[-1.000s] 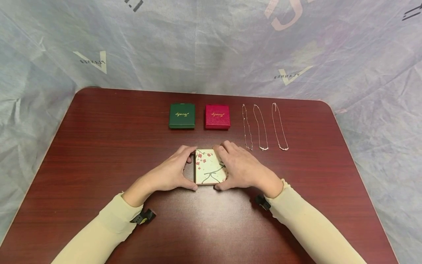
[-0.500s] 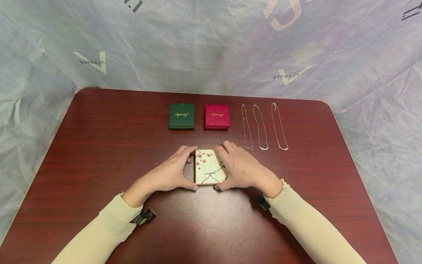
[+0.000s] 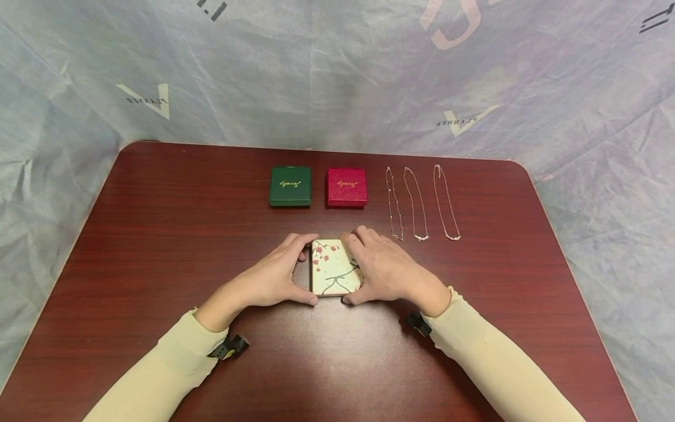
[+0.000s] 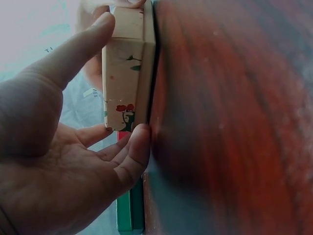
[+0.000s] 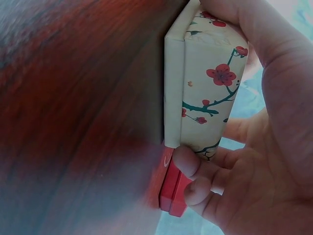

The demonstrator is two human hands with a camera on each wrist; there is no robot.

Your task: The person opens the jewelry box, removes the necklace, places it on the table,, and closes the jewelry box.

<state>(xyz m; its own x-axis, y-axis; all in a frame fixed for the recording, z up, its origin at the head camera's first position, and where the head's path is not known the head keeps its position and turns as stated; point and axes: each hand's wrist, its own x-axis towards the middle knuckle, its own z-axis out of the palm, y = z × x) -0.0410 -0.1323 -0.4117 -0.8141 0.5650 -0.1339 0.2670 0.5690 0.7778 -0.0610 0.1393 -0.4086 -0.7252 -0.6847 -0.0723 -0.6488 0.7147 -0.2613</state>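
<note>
A cream gift box (image 3: pixel 332 266) with red blossoms and dark branches on its lid sits on the table between both hands. My left hand (image 3: pixel 271 272) holds its left end, thumb at the near corner and fingertips at the far corner. From the other side my right hand (image 3: pixel 387 266) grips the right end and covers part of the lid. The left wrist view shows the left thumb (image 4: pixel 93 36) on one side of the box (image 4: pixel 124 73). In the right wrist view the lid's seam shows on the box (image 5: pixel 210 83), and fingertips (image 5: pixel 188 161) rest at its far corner.
Behind the cream box stand a green box (image 3: pixel 290 186) and a red box (image 3: pixel 346 187), both with gold lettering. To their right lie three thin necklaces: one (image 3: pixel 394 205), a second (image 3: pixel 418 205) and a third (image 3: pixel 447 205). A grey printed cloth (image 3: pixel 311 76) hangs behind the table (image 3: pixel 184 199).
</note>
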